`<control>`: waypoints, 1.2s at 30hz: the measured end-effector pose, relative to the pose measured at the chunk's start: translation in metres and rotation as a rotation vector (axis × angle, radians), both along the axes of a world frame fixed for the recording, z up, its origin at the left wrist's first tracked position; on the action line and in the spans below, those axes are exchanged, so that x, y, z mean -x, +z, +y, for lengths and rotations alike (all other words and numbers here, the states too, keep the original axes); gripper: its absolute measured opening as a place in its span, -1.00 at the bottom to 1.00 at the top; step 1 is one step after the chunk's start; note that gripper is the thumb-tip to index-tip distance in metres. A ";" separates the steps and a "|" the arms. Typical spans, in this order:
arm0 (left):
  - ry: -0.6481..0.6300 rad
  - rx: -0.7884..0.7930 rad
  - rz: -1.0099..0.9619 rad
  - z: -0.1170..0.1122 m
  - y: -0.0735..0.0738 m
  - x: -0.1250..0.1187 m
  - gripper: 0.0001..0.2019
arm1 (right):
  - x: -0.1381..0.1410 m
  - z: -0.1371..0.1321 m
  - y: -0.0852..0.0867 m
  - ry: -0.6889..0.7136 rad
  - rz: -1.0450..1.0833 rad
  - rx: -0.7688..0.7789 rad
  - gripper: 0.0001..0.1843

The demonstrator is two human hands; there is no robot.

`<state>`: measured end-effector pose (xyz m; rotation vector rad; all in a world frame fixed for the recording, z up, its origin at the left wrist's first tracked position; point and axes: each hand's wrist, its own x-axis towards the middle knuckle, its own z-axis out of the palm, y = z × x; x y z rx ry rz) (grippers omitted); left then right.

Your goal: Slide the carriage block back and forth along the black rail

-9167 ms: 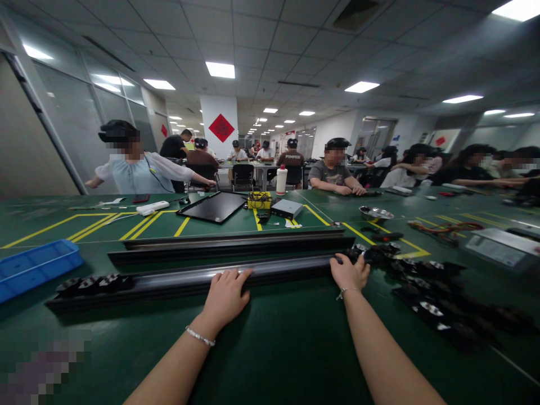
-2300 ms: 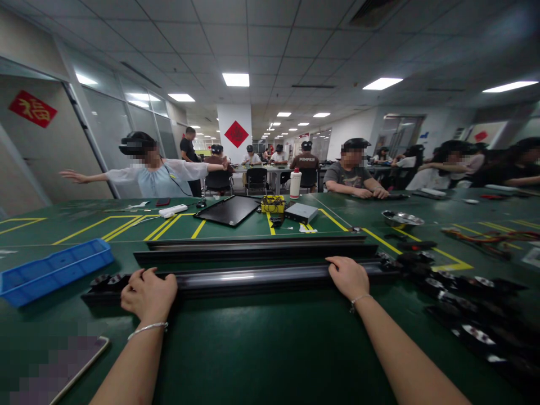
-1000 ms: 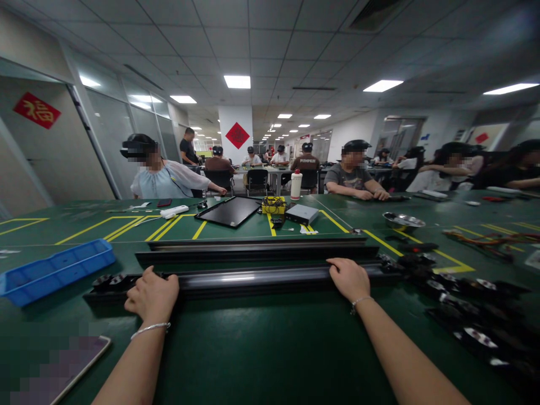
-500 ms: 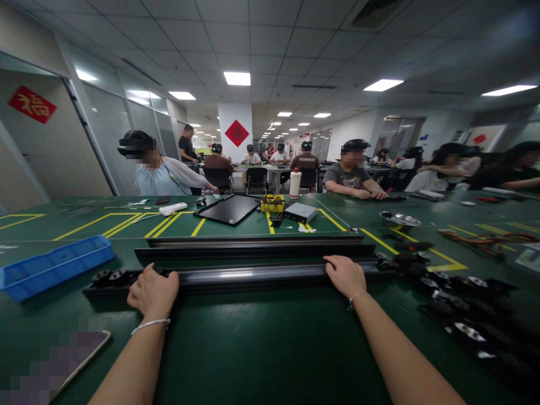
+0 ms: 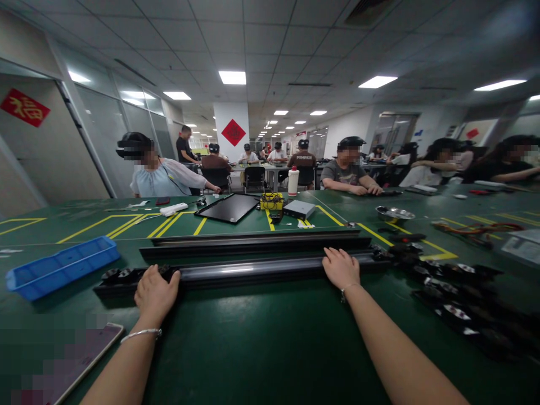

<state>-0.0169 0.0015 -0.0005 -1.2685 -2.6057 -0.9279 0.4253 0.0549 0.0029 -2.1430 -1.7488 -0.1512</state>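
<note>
A long glossy black rail (image 5: pixel 253 271) lies crosswise in front of me on the green table. My left hand (image 5: pixel 156 292) is closed over its left part, thumb toward the middle. Just left of that hand, a black piece with metal rollers (image 5: pixel 120 275) sits at the rail's end. My right hand (image 5: pixel 342 267) rests on the right part of the rail with its fingers stretched and slightly apart; the thumb is hard to make out. Right behind lie more black rails (image 5: pixel 253 243), parallel to it and touched by neither hand.
A blue plastic bin (image 5: pixel 63 267) stands at left, with a phone (image 5: pixel 93 360) nearer me. Many black roller parts (image 5: pixel 459 304) cover the right side. Farther back are a flat black panel (image 5: pixel 230 208), a grey box (image 5: pixel 298 210), a metal bowl (image 5: pixel 395 214) and seated people.
My right hand's fingers have spread a little more on the rail. My left hand stays at the rail's left part. The whole view has shifted slightly.
</note>
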 end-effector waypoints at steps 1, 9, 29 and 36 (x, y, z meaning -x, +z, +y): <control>-0.002 -0.006 0.006 0.000 -0.001 0.001 -0.33 | 0.006 -0.003 -0.001 -0.011 -0.003 0.015 -0.49; -0.028 0.059 0.023 0.003 -0.003 0.005 -0.35 | 0.049 -0.026 -0.002 0.185 -0.014 0.052 -0.47; 0.044 0.159 0.015 0.004 0.006 0.000 -0.35 | 0.044 -0.021 -0.002 0.241 0.014 -0.034 -0.53; 0.042 0.178 0.015 0.001 0.009 -0.001 -0.36 | 0.044 -0.022 -0.003 0.237 -0.003 -0.051 -0.54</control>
